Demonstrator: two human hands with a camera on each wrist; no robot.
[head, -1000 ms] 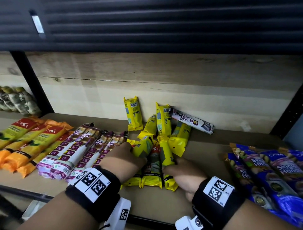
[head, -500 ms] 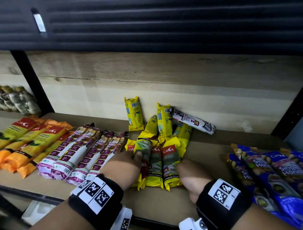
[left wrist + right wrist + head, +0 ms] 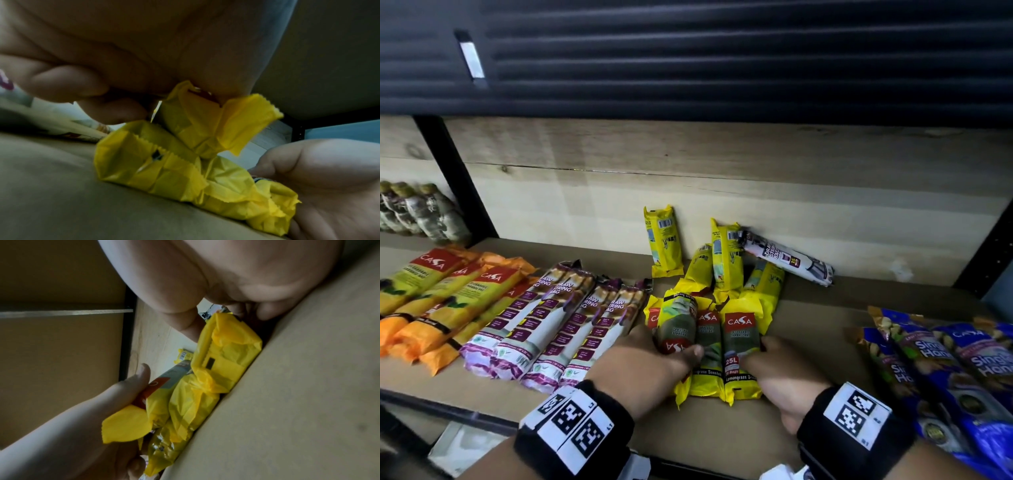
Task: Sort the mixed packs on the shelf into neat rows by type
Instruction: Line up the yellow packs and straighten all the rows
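Note:
Three yellow CASA packs lie side by side at the front of the wooden shelf [image 3: 722, 442]. My left hand [image 3: 654, 363] grips the left yellow pack [image 3: 677, 322], which rests upside-down on top of the others; its thumb lies across the near end. This raised pack [image 3: 205, 126] shows under my palm in the left wrist view. My right hand [image 3: 774, 370] pinches the right yellow pack [image 3: 741, 342], thumb on its face and fingers at its right side. The same right pack [image 3: 224, 353] fills the right wrist view. The middle yellow pack [image 3: 709, 346] lies between them.
More yellow packs [image 3: 726, 253] and a white drawstring roll [image 3: 787, 257] lean on the back wall. Purple drawstring packs [image 3: 551, 325] and orange packs [image 3: 431, 301] lie in rows to the left. Blue nut bags [image 3: 945, 359] lie right. A black post [image 3: 455, 178] stands left.
The right pack has turned from its edge to face up and lines up with the middle one. My left thumb has slid over the near end of the left pack.

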